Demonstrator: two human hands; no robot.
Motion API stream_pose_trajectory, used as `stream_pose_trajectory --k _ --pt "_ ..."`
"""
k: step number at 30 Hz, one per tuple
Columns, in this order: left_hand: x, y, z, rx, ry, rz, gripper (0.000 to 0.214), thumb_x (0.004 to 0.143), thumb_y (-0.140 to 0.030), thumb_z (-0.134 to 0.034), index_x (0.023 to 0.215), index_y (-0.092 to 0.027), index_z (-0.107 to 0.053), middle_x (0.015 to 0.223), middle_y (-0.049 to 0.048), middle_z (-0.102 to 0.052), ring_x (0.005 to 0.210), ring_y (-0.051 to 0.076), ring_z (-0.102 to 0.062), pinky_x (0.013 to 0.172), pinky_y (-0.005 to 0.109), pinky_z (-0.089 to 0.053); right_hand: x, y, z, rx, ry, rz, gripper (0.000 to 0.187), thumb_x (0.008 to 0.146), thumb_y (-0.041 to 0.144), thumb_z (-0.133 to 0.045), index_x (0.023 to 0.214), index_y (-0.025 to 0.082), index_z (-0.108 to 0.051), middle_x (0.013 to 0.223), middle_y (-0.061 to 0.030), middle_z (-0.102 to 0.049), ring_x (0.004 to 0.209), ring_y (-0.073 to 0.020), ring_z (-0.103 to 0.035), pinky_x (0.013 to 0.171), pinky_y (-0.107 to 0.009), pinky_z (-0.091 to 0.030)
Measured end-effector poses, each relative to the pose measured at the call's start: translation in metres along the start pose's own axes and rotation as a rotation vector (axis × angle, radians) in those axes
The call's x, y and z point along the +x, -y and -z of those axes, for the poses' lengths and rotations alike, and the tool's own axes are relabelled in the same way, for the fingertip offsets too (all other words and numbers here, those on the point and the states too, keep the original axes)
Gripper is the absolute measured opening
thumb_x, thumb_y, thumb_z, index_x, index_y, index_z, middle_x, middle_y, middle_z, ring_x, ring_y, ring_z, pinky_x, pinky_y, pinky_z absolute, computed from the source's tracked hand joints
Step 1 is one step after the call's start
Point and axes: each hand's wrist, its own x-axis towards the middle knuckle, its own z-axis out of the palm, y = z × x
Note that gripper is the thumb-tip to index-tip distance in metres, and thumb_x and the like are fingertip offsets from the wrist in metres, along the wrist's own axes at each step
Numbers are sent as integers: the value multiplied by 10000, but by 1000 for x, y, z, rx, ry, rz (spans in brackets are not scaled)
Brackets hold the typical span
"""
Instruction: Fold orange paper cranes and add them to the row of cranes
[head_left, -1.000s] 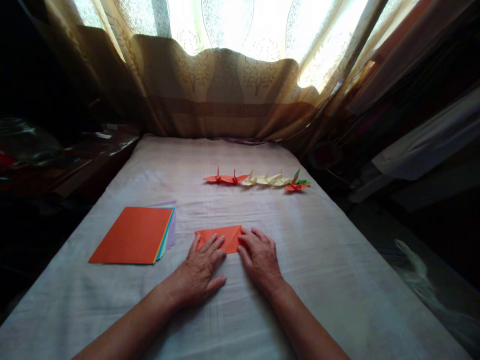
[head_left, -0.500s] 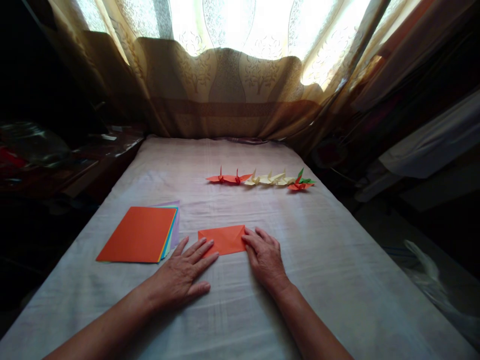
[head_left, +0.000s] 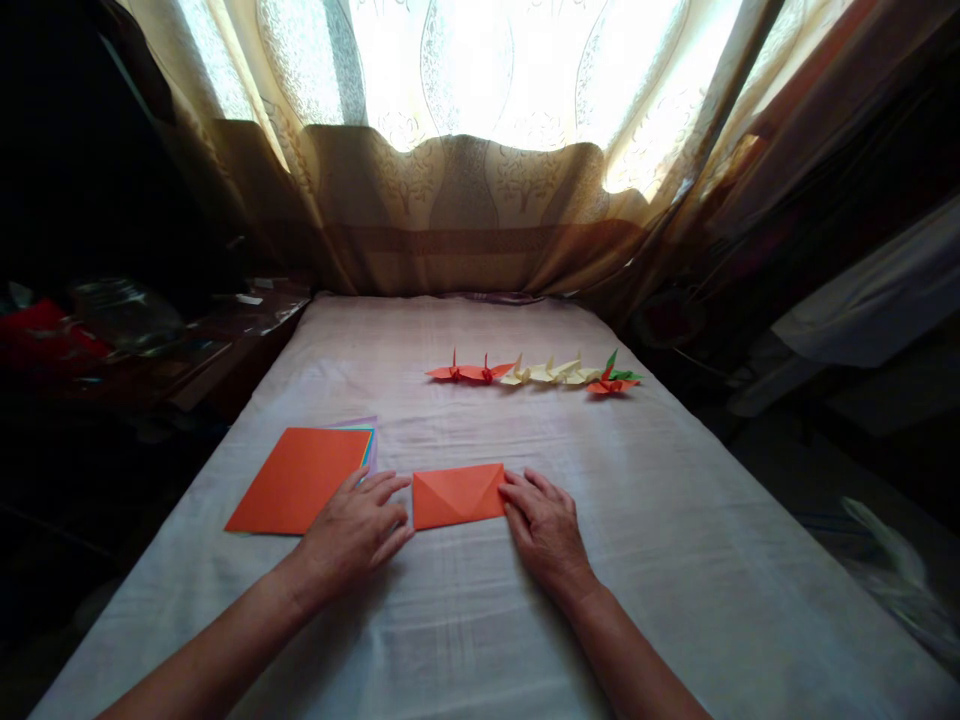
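Observation:
A folded orange paper point(head_left: 457, 494), a small rectangle with diagonal creases, lies flat on the white cloth point(head_left: 675, 520). My right hand point(head_left: 546, 528) rests flat at its right edge, fingertips touching it, fingers apart. My left hand point(head_left: 355, 528) lies flat just left of the paper, fingers spread over the near corner of a stack of coloured paper sheets point(head_left: 300, 478) with an orange sheet on top. Neither hand grips anything.
A row of folded paper cranes point(head_left: 536, 370), orange, pale yellow and green with red, sits farther back. A patterned curtain point(head_left: 465, 210) hangs behind the cloth-covered surface. Dark clutter point(head_left: 127, 330) lies to the left, and the surface drops off at the right.
My left hand slid left off the folded orange paper and now rests on the sheet stack's corner. My right hand stays at the paper's right edge. The camera view shifted slightly.

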Motion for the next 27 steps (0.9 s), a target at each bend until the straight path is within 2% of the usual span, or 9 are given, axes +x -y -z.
stream_pose_trajectory --k 2,5,11,15,18,21,24,27 --pt "18 -9 -3 -9 -80 124 212 931 -325 -512 967 -221 -694 1241 88 -647 1151 269 -583 1033 445 -401 0 0 0 0 2 3 240 903 191 -519 1058 266 -686 1251 -36 -661 1211 -264 -536 982 -476 -367" --pt "41 -21 -9 -10 -84 254 286 906 -367 -566 1109 -180 -637 1188 125 -653 1115 290 -587 980 431 -436 0 1 1 -3 11 11 244 910 194 -510 1067 262 -684 1256 -36 -658 1210 -262 -534 984 -471 -366" --pt "59 -33 -8 24 -19 309 212 836 -357 -646 949 -178 -636 1040 97 -655 1020 296 -586 897 416 -434 -1 1 2 -11 5 13 245 894 209 -521 1070 252 -685 1261 -58 -652 1220 -253 -531 1006 -460 -361" --pt "62 -36 -5 -3 6 327 168 823 -309 -628 920 -173 -609 991 98 -660 981 290 -600 852 397 -435 -2 -5 -2 -2 -66 25 291 887 222 -504 1134 223 -659 1263 -89 -644 1199 -244 -553 1009 -438 -383" --pt "64 -33 -6 -108 5 361 100 836 -272 -576 889 -190 -599 894 71 -687 889 262 -635 804 372 -452 -3 -10 -8 28 -132 21 370 881 232 -492 1231 199 -605 1258 -109 -641 1184 -239 -567 1004 -420 -407" --pt "65 -29 -10 -355 -86 432 154 819 -272 -562 954 -223 -617 858 37 -710 836 231 -665 759 335 -486 -2 -13 -11 79 -177 -15 434 871 252 -502 1298 189 -552 1247 -120 -643 1164 -242 -581 1004 -421 -425" --pt "68 -28 -15 -828 -214 502 355 745 -367 -636 1067 -216 -630 930 42 -732 829 231 -692 723 328 -534 -1 -11 -9 190 -209 -88 494 846 295 -547 1328 189 -518 1233 -121 -651 1131 -252 -605 993 -435 -448" --pt "71 -33 -17 -1282 -268 534 505 635 -495 -741 1008 -164 -661 893 64 -743 798 253 -703 716 354 -559 3 -6 -6 400 -208 -213 576 805 338 -616 1350 197 -491 1186 -110 -680 1073 -249 -639 956 -429 -487"
